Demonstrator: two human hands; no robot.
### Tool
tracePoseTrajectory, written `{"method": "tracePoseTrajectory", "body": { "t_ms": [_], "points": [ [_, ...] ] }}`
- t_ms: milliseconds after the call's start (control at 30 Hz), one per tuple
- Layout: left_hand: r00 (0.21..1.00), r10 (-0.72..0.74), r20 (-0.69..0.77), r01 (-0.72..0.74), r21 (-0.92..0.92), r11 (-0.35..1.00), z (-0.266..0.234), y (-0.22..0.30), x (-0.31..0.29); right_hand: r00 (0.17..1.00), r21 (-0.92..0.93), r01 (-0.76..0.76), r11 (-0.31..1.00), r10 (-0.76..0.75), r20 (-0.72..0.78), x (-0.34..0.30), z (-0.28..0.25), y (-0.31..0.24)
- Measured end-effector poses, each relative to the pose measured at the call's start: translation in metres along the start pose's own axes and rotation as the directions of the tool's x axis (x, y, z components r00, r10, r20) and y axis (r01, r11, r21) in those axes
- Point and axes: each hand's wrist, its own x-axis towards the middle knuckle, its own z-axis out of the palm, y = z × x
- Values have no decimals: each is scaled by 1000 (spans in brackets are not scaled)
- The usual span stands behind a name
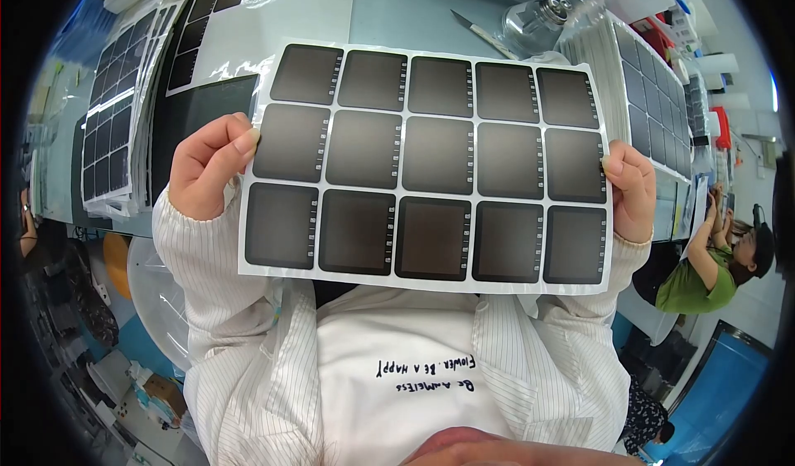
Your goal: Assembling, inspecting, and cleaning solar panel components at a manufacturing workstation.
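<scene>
A white-edged sheet of dark, glossy rectangular panels is stretched out between my two hands, raised over the table's near edge in front of my chest. The panels sit in rows, each with a strip of small marks along its right side. My left hand pinches the sheet's left edge near the upper middle, thumb on the face. On the opposite edge my right hand grips it at about mid-height, its fingers partly hidden behind. The sheet's surface looks nearly flat, tilted toward me.
Similar sheets lie stacked at the left, and a thick stack stands at the right. A knife-like tool and a glass jar with a metal top rest at the back. A person in green sits further right.
</scene>
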Motion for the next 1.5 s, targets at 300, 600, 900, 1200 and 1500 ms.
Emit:
{"method": "tracePoseTrajectory", "body": {
  "t_ms": [300,600,900,1200,1500],
  "points": [
    [870,493,8,-450,424,786,5,27,-16,929,-379,358,853,-368,50,-2,14,3],
    [766,641,-48,-508,565,650,7,37,-22,719,-393,655,646,-692,62,-2,15,11],
    [735,677,-31,-555,547,627,3,38,-20,687,-402,679,614,-724,54,-3,14,11],
    [711,700,-69,-555,555,620,4,51,-11,641,-451,706,546,-764,76,2,16,-3],
    [648,759,-62,-594,583,554,12,73,5,588,-431,712,554,-806,-66,4,9,-24]
  ]
}}
